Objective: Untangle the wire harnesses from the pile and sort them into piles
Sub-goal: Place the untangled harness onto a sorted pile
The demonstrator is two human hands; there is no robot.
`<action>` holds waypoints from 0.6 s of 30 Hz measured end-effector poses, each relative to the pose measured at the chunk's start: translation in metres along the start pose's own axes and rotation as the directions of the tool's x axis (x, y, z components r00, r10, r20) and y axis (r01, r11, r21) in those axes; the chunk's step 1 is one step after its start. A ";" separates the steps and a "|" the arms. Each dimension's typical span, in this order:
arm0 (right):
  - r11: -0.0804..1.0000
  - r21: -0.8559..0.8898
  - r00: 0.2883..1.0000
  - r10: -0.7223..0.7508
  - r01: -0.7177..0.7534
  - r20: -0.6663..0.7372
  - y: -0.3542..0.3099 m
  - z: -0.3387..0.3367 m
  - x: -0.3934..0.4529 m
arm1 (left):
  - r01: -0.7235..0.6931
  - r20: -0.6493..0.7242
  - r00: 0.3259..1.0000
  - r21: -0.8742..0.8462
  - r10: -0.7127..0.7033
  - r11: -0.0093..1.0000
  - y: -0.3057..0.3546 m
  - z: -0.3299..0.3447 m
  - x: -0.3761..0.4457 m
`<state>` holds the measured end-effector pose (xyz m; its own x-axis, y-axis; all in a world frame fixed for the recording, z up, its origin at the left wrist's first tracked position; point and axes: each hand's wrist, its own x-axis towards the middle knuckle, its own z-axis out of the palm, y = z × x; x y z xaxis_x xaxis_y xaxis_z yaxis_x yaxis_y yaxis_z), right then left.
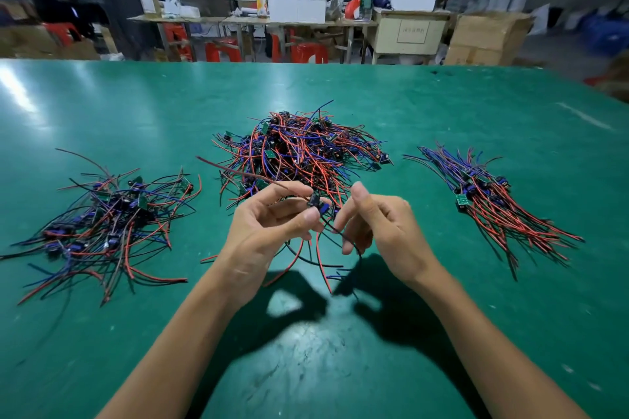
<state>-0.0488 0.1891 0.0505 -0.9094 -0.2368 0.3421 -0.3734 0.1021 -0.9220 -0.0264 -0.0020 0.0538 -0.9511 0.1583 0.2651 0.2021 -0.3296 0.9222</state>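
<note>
We see a big tangled pile of wire harnesses [299,150] in the middle of the green table [136,105], with red, blue and black wires and tiny green boards poking out. A looser pile [105,221] lies well to its left, and a neat pile [490,201] with wires lying the same way sits well to its right. Both hands are lifted just in front of the middle pile. Our left hand [272,224] curls its thumb and fingers around one small harness [320,207], pinching its dark part. Red and black wires hang down from it toward the table. Our right hand [377,221] is close beside it with the thumb up and fingers bent; a black wire runs by those fingers, but we cannot tell if they hold it. A pale cabinet [408,34] far behind has a paper sign too blurry to read.
</note>
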 end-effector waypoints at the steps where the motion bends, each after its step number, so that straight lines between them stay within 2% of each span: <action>1: 1.000 0.009 1.000 0.007 -0.007 0.015 0.000 0.000 0.000 | 0.003 -0.039 0.999 0.006 -0.002 1.000 0.001 0.001 0.000; 3: 1.000 -0.001 0.999 0.009 -0.009 0.051 0.002 0.003 -0.001 | 0.038 -0.124 0.991 -0.080 -0.048 0.996 0.003 0.004 0.003; 6: 0.998 -0.069 0.996 0.006 0.001 0.094 0.006 0.006 -0.003 | 0.071 -0.211 0.962 -0.422 -0.174 0.904 0.012 -0.009 0.011; 8: 0.991 -0.131 0.995 0.012 0.001 0.096 0.008 0.005 -0.004 | 0.007 -0.221 0.952 -0.671 -0.209 0.741 0.024 -0.030 0.013; 10: 0.981 -0.196 0.996 0.016 0.002 0.090 0.009 0.005 -0.005 | -0.191 -0.283 0.952 -0.848 -0.117 0.494 0.032 -0.055 0.011; 11: 0.971 -0.239 0.997 0.014 0.006 0.082 0.010 0.005 -0.005 | -0.287 -0.336 0.939 -0.884 -0.074 0.370 0.035 -0.066 0.009; 12: 0.953 -0.304 0.998 0.006 0.016 0.069 0.011 0.005 -0.005 | -0.354 -0.390 0.918 -0.889 -0.073 0.292 0.035 -0.078 0.008; 13: 0.919 -0.394 0.999 -0.008 0.027 0.051 0.012 0.005 -0.004 | -0.388 -0.424 0.902 -0.880 -0.086 0.273 0.036 -0.085 0.008; 14: 0.867 -0.497 0.999 -0.019 0.032 0.033 0.013 0.005 -0.004 | -0.390 -0.456 0.881 -0.851 -0.126 0.351 0.034 -0.088 0.008; 16: 0.738 -0.675 1.000 -0.017 0.017 0.008 0.015 0.003 -0.003 | -0.277 -0.497 0.850 -0.705 -0.176 0.653 0.029 -0.085 0.011; 17: 0.688 -0.726 1.000 0.007 0.002 0.010 0.015 0.003 -0.003 | -0.202 -0.495 0.848 -0.633 -0.190 0.748 0.027 -0.081 0.012; 18: 0.661 -0.750 0.999 0.040 -0.011 0.021 0.016 0.003 -0.004 | -0.162 -0.480 0.855 -0.606 -0.195 0.779 0.026 -0.078 0.013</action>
<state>-0.0504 0.1888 0.0333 -0.9196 -0.2524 0.3011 -0.3745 0.7949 -0.4774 -0.0517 -0.0808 0.0595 -0.9650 -0.2469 -0.0880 0.1705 -0.8462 0.5049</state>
